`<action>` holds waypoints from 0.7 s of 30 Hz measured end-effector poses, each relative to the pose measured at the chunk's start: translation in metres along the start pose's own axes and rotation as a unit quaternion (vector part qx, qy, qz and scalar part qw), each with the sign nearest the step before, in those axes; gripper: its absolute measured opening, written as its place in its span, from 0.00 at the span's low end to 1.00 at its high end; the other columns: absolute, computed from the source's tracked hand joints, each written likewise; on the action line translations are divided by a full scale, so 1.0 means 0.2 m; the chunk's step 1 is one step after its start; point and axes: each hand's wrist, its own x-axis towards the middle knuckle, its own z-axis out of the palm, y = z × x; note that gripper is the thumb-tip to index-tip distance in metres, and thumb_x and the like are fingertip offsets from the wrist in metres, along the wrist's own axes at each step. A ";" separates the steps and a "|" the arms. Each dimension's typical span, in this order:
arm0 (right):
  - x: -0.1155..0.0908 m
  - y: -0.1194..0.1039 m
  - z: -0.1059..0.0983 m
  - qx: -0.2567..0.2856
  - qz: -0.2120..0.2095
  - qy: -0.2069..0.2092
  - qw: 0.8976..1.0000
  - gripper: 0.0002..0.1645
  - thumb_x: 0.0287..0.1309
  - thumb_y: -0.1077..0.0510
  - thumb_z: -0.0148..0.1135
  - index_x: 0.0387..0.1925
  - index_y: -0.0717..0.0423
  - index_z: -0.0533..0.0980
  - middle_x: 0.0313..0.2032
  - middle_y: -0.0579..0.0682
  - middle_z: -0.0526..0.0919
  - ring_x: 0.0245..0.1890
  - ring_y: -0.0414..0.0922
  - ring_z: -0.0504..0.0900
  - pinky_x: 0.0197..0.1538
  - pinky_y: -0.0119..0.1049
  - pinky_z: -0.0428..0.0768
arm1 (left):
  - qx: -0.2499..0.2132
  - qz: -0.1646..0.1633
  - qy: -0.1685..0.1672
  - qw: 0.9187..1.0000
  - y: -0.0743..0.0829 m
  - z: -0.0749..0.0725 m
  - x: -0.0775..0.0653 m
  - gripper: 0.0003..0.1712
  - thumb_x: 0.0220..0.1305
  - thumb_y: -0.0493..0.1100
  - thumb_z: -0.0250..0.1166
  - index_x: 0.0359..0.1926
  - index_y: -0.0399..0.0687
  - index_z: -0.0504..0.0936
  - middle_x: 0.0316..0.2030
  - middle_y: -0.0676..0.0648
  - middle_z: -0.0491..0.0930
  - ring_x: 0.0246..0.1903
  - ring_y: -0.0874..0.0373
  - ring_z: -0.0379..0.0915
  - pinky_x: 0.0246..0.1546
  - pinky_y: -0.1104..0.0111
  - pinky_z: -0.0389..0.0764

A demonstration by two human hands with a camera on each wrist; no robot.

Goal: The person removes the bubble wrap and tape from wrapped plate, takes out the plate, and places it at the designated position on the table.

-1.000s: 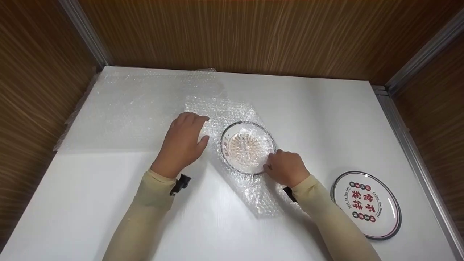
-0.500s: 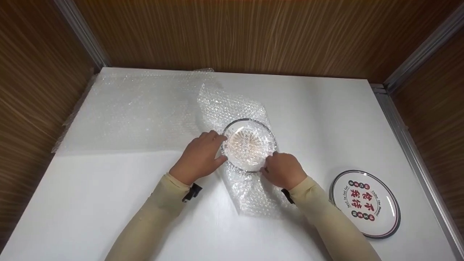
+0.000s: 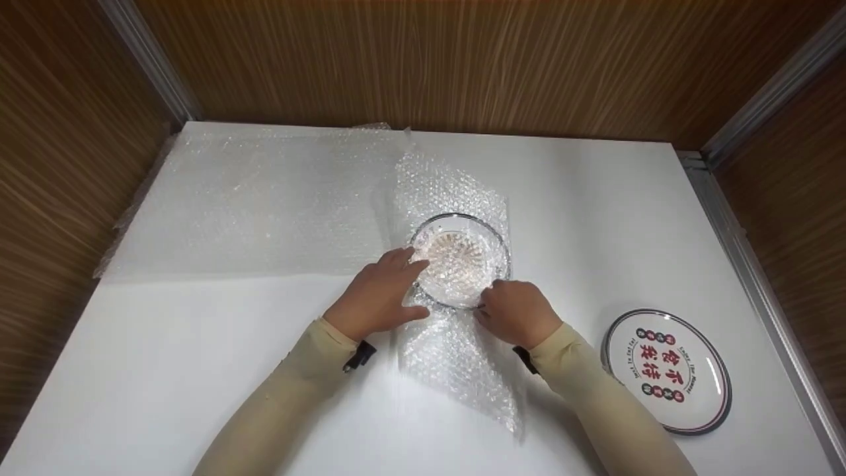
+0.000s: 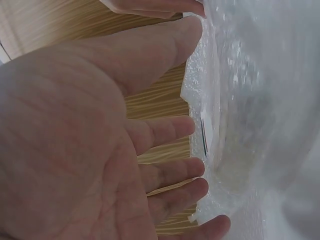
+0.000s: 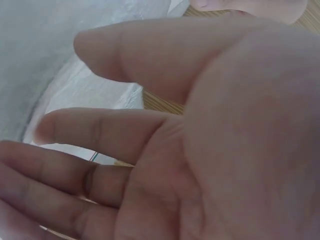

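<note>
A round dark-rimmed plate with an orange ray pattern lies in the middle of the table under a layer of bubble wrap. The wrap extends past it above and below. My left hand is at the plate's left edge, its thumb spread from the fingers. Extended fingers reach to the wrapped edge in the left wrist view. At the lower right rim is my right hand. Its long fingers lie along the wrapped plate in the right wrist view, thumb held apart from them.
Flat bubble wrap sheets cover the table's back left. To the right, beside my right forearm, lies a white plate with a dark rim and red and black lettering. Wood-grain panels stand around the white table.
My left hand has moved right and down to the plate's edge. The wrap around the plate has turned clockwise, its upper end swinging right. My right hand has barely moved at the rim.
</note>
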 end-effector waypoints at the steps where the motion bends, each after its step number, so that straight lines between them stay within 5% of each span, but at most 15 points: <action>1: 0.00 0.00 0.00 0.002 -0.002 -0.002 1.000 0.18 0.58 0.60 0.65 0.16 0.56 0.71 0.18 0.53 0.75 0.17 0.51 0.72 0.26 0.53 0.80 | -0.001 -0.001 -0.003 1.000 0.00 0.00 0.00 0.46 0.64 0.58 0.72 0.76 0.43 0.67 0.77 0.35 0.59 0.77 0.41 0.53 0.68 0.44 0.68; 13: 0.00 0.05 -0.03 0.044 -0.051 0.017 0.998 0.05 0.58 0.62 0.67 0.27 0.52 0.84 0.25 0.51 0.72 0.24 0.49 0.71 0.24 0.48 0.76 | -0.011 0.009 -0.035 0.999 -0.01 0.03 0.00 0.42 0.67 0.55 0.70 0.75 0.44 0.69 0.77 0.34 0.58 0.78 0.40 0.51 0.70 0.42 0.65; 21: 0.02 0.06 0.00 0.070 -0.090 0.001 0.993 0.08 0.59 0.61 0.70 0.41 0.56 0.84 0.35 0.54 0.79 0.34 0.52 0.77 0.39 0.48 0.81 | 0.002 0.016 -0.056 0.998 -0.02 0.04 0.01 0.39 0.69 0.54 0.68 0.75 0.43 0.69 0.77 0.35 0.59 0.78 0.41 0.50 0.71 0.42 0.65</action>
